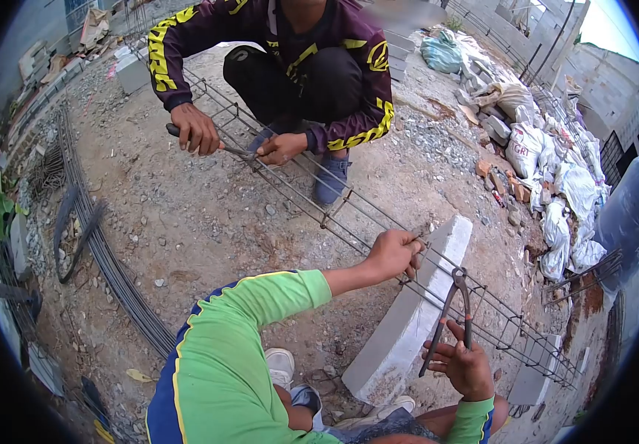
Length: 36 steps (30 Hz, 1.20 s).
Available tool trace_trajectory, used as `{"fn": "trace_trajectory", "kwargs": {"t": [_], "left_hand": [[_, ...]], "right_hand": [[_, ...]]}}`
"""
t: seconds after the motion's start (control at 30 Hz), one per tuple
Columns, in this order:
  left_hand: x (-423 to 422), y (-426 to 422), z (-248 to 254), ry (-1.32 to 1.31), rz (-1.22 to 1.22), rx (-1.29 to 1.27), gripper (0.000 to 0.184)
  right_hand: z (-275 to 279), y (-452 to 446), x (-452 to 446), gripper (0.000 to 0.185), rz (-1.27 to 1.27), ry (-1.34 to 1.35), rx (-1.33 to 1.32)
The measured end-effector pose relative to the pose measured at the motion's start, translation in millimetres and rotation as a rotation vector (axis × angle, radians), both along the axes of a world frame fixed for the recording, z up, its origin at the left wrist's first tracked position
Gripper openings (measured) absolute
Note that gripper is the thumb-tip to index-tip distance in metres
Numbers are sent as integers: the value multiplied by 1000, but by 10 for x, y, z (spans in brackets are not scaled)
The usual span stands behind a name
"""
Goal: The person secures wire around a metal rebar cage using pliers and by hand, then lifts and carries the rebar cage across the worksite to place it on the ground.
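A long, narrow rebar cage runs from the upper left to the lower right, made of thin bars with stirrups. My left hand is closed on it beside a stirrup; whether a tie wire is also pinched there is hidden. In my right hand is a pair of pincers, jaws upward against the cage and handles spread, with my fingers partly extended around them. Under this stretch of cage lies a pale concrete block, which props it off the ground.
Across from me a co-worker squats at the cage, one hand holding a tool by its dark handle. Long rebar rods lie on the left. Another block supports the cage's right end. White sacks and rubble line the right side.
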<state>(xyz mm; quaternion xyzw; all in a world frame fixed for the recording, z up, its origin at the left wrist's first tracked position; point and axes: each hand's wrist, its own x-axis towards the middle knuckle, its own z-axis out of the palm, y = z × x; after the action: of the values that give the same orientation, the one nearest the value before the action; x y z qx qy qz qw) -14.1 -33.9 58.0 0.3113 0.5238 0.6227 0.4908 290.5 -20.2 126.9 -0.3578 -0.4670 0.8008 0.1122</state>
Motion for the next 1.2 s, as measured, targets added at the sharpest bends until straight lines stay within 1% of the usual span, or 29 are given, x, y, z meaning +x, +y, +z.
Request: {"fn": "trace_trajectory", "kwargs": {"t": [0.03,0.07,0.1,0.13,0.17,0.2,0.23,0.27,0.3,0.33,0.4,0.43,0.5,0.53,0.57,0.67,0.77,0.83,0.9,0.93,1.0,1.07,1.1,1.13,1.2], "left_hand": [[-98,46,-14,-2,1,2,22],[-218,85,-28,-70,63,55,23],[-312,101,-17,-138,125,109,26],[-366,72,53,-140,125,113,26],[-407,37,120,-126,159,165,30],[-436,6,192,-112,192,216,34],[-451,-9,237,-126,195,234,40],[-450,-5,237,-124,192,234,40],[-443,6,235,-127,184,248,40],[-437,14,236,-128,177,261,40],[-400,9,226,-130,142,263,38],[-377,1,219,-137,112,266,37],[-355,-4,210,-136,79,242,35],[-340,-8,208,-129,43,220,32],[-311,-10,206,-114,55,233,29],[-250,-30,252,-85,11,190,31],[-180,75,122,-47,-44,200,30],[-127,82,134,-22,-49,199,29],[-61,40,181,-3,-61,195,26],[-24,15,207,-4,-46,194,26],[78,-9,212,119,-146,195,26],[314,39,63,112,-174,269,26],[376,-33,123,221,-215,261,26],[491,-43,72,194,-253,291,26],[698,-78,15,313,-301,296,27]], "right_hand": [[40,3,26,67,-19,-49,68],[82,35,72,67,-17,-51,72],[129,79,133,61,84,-307,292],[245,50,104,55,185,-564,512],[346,-72,-1,49,193,-824,668],[259,-58,43,49,191,-824,672],[67,-41,135,52,314,-858,969],[-84,-30,182,55,439,-881,1265],[-157,-54,154,66,447,-995,1243],[-243,-68,162,66,443,-995,1241],[-436,-101,208,73,547,-1075,1471],[-514,-67,232,81,592,-1127,1316],[-826,28,450,84,632,-1172,1309],[-867,26,473,88,665,-1214,1302],[-890,21,448,92,712,-1280,1176],[-977,-25,396,93,756,-1313,1171],[-906,20,337,90,751,-1299,1117],[-832,34,290,88,761,-1289,1096],[-727,8,248,75,734,-1298,1260],[-679,34,208,75,747,-1291,1270],[-557,104,101,57,113,-750,1059],[-430,88,-54,41,-162,-343,851],[-442,76,-112,41,-240,-174,779],[-420,50,-175,41,-242,-173,772],[-341,-26,-307,43,-221,-110,612]]}}
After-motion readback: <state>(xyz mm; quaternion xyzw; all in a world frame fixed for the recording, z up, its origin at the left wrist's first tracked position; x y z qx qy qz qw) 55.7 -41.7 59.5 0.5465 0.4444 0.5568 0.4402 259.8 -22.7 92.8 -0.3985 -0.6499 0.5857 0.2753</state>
